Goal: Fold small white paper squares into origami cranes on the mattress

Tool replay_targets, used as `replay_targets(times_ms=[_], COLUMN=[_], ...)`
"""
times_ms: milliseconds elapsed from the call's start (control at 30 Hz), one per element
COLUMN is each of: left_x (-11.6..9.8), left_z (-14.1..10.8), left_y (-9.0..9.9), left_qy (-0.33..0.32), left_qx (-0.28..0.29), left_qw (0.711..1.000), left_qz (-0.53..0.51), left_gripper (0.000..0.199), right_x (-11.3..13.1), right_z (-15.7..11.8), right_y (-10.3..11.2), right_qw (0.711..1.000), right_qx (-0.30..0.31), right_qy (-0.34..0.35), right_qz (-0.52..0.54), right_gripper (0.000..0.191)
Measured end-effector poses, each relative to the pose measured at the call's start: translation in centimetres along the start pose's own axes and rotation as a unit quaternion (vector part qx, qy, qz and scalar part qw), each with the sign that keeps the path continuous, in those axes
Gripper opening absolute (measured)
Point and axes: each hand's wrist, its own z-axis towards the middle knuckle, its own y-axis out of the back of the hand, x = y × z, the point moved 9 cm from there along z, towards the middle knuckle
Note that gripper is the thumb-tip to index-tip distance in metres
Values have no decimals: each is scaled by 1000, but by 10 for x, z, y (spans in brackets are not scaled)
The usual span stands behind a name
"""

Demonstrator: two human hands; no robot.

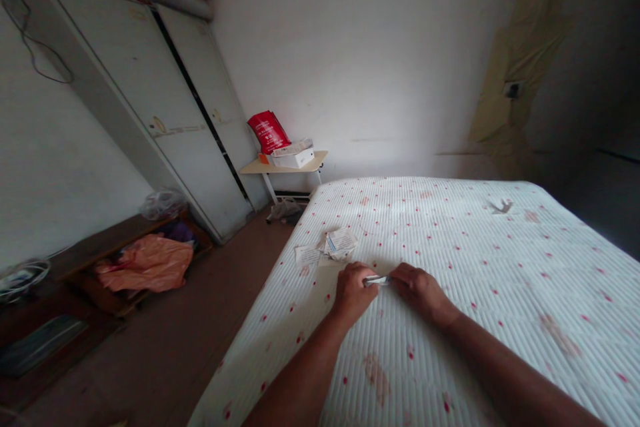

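Observation:
My left hand (356, 288) and my right hand (421, 288) are close together just above the bed. Between them is a small folded strip of paper (377, 279), pinched by the fingers of both. Its ends are hidden inside my grip. Just beyond my left hand lie several loose sheets of printed paper (341, 243), some overlapping, and another printed sheet (307, 255) is at their left. Farther off, toward the far right of the mattress, rests a greyish folded paper shape (501, 206).
The bed (400, 347) has a white ribbed cover with red dots. Beyond its far left corner stands a small table (250, 167) with a red bag (269, 132) and a white box (295, 159). A tall cabinet (135, 93) and a low wooden shelf (95, 240) are at the left.

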Motion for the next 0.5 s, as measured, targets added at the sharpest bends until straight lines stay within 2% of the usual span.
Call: replay_targets(times_ms=[200,367,500], left_x=[10,9,1], left_z=[3,3,2], left_y=[-3,-9,-15], left_qy=[62,104,121], left_qx=[19,22,11], left_qw=[986,954,925], left_qz=[-156,-281,-360], left_gripper=[9,10,14], right_x=[-12,-20,-18], right_z=[-1,-4,-6], right_y=[-2,-6,-10], right_qw=[990,966,951], right_qx=[-18,-24,-12], right_qy=[-61,-128,-142], right_qz=[125,225,274], right_gripper=[26,27,27])
